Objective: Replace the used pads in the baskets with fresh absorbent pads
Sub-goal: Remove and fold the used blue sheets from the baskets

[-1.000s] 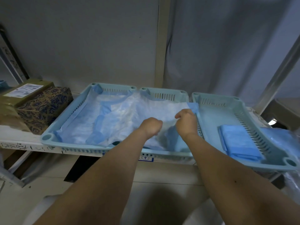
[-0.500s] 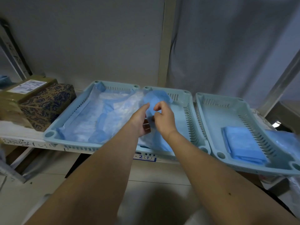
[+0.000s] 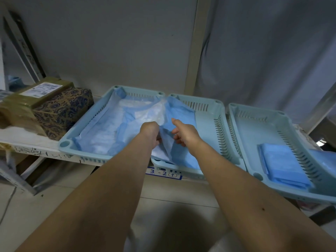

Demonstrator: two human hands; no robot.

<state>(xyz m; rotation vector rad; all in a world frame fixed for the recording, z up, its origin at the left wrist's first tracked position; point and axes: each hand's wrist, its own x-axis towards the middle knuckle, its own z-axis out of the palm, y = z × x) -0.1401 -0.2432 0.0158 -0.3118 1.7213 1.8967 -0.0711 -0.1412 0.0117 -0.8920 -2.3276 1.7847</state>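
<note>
Head view: at frame centre, the left hand [image 3: 150, 132] curls its grip around a blue pad [image 3: 179, 113] pulled up from the middle basket [image 3: 221, 124]. The right hand [image 3: 185, 134] has fingers loosely spread, touching the pad. A folded pad [image 3: 283, 166] lies in the right basket [image 3: 258, 122], lower right.

Both bare forearms reach fwd, nearly parallel, hands close together. L hand [image 3: 150, 132]: back up, fingers curled under, pinching a fold of crumpled blue absorbent pad [image 3: 179, 115]. R hand [image 3: 185, 132]: thumb out, fingers loosely bent, touching same pad.
</note>
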